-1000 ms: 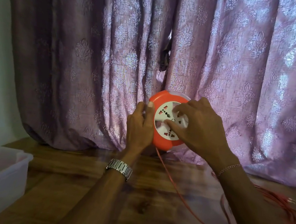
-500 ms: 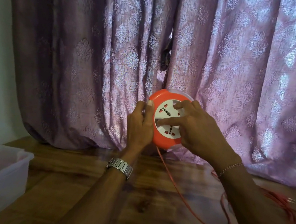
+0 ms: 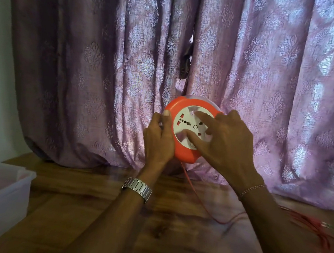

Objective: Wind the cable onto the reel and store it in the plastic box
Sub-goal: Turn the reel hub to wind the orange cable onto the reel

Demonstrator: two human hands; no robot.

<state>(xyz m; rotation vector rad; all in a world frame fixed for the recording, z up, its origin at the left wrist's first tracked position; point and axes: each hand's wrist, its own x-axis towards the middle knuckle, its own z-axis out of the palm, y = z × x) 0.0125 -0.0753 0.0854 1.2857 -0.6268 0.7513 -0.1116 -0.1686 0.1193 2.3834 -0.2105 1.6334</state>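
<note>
The reel is a round, smooth plastic disc, orange around the rim with a white socket face in the middle, held upright in the air above the wooden tabletop and in front of a mauve patterned curtain. The left hand wraps the reel's left edge, its grip closed on the rim with the thumb laid along the front. The right hand lies spread over the white face, fingers pressing flat on it, its grip loose and wide rather than clenched; the fingers are blurred. A thin orange cable drops from the bottom of the reel, runs across the glossy grained wood and passes behind the right forearm to a loose tangle at the right edge. A translucent plastic box, rectangular with a thick rim, stands at the lower left, well apart from the reel. A metal link watch circles the left wrist and a fine bracelet the right.
</note>
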